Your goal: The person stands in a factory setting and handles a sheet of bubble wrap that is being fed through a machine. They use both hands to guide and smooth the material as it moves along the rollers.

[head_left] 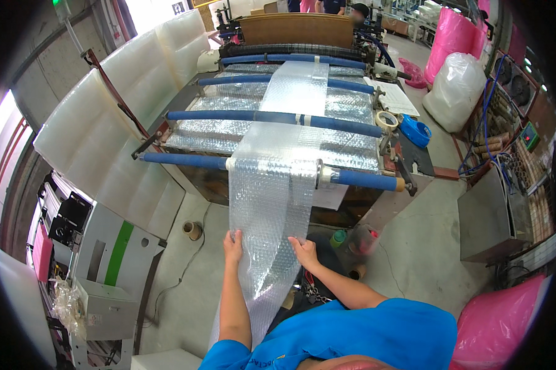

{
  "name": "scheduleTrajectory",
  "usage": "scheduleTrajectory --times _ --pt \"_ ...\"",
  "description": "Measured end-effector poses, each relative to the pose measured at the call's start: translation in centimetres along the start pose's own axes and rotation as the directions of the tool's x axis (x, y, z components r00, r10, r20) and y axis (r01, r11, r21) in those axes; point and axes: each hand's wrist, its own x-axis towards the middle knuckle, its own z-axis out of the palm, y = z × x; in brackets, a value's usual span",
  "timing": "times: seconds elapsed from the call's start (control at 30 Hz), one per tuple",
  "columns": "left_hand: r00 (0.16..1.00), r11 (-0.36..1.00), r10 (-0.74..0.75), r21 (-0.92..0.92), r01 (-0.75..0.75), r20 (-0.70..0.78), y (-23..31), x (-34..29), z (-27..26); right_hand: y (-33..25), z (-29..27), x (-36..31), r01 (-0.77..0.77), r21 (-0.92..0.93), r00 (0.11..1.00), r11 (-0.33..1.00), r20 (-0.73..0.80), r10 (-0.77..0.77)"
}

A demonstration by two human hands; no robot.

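Observation:
A long strip of clear bubble wrap [270, 203] comes down over the blue rollers of a machine and hangs in front of me, running on past my body at the lower left. My left hand [233, 245] is closed on its left edge. On the opposite edge, my right hand [305, 253] pinches the film, thumb on top. Between my hands the sheet is slightly creased and shiny. The front blue roller [367, 179] carries the strip between a white collar on the left and a metal collar on the right.
Silvery bubble sheet [219, 129] lies under the rollers. A tape roll [386, 121] and a blue ring [415, 131] sit on the machine's right side. Large wrapped rolls [105, 117] stand left, a grey-green cabinet [114, 265] lower left, pink rolls [453, 37] right. A cardboard core [192, 230] stands on the floor.

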Motion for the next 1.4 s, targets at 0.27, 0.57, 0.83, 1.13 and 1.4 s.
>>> scheduleTrajectory --times 0.27,0.57,0.83,1.13,1.4 --pt "0.987 0.990 0.137 -0.025 -0.139 -0.082 3.0 4.7 2.2 -4.4 -1.6 4.7 0.161 -0.022 0.978 0.987 -0.129 -0.163" --pt "0.990 0.994 0.066 0.098 -0.054 -0.124 8.6 10.1 3.0 -7.7 -2.4 7.5 0.047 0.165 0.978 0.985 -0.210 -0.011" --pt "0.998 0.987 -0.038 0.151 0.045 -0.048 2.7 3.2 0.3 -6.1 -1.1 1.1 -0.109 0.067 0.993 0.992 -0.045 0.112" --pt "0.971 0.992 0.127 0.031 -0.124 -0.202 9.5 -2.0 -5.9 -12.3 -2.2 -4.6 -0.168 0.402 0.975 0.900 0.203 0.091" --pt "0.977 0.969 0.011 0.245 0.042 -0.211 4.2 -0.5 -1.2 -4.8 -1.2 -0.4 -0.031 0.140 0.998 0.990 0.067 0.021"
